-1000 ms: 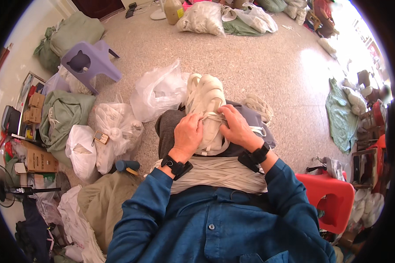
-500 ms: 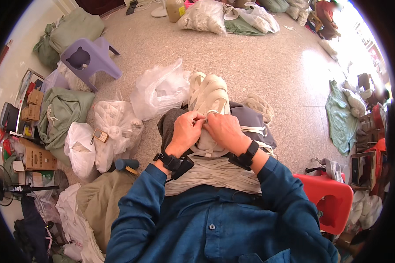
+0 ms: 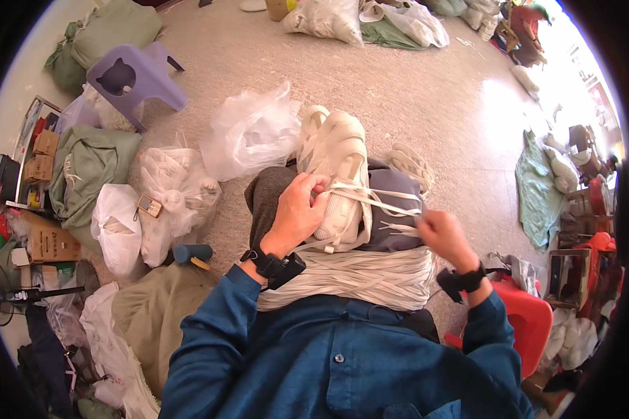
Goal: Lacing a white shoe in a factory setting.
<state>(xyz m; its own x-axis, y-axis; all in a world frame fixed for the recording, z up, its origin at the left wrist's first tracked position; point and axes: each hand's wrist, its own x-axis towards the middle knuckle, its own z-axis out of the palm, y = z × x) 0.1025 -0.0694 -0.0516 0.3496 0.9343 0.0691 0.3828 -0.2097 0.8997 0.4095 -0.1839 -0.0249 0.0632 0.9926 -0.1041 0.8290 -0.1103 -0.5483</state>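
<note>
A cream shoe upper (image 3: pixel 344 199) lies on my lap, in front of several more nested cream uppers (image 3: pixel 334 136). My left hand (image 3: pixel 299 213) is closed at its left edge, fingertips pinching beside the lacing holes. Pale flat shoelaces (image 3: pixel 388 204) stretch from there to the right, across a grey cloth (image 3: pixel 391 178) on my lap. Out at the right, my right hand (image 3: pixel 446 236) is closed with the lace running up to its fingers; motion blurs it slightly. A thick bundle of cream laces (image 3: pixel 349 276) lies across my lap, close to my body.
Crumpled clear plastic (image 3: pixel 248 133) and stuffed white bags (image 3: pixel 122 227) lie on the floor at the left, below a purple stool (image 3: pixel 136 80). A blue-headed mallet (image 3: pixel 192 253) rests near my left forearm. A red stool (image 3: pixel 528 321) stands at the right.
My right hand has moved away to the right from the shoe upper, drawing the lace out with it. My left hand stays at the upper. The view has shifted slightly.
</note>
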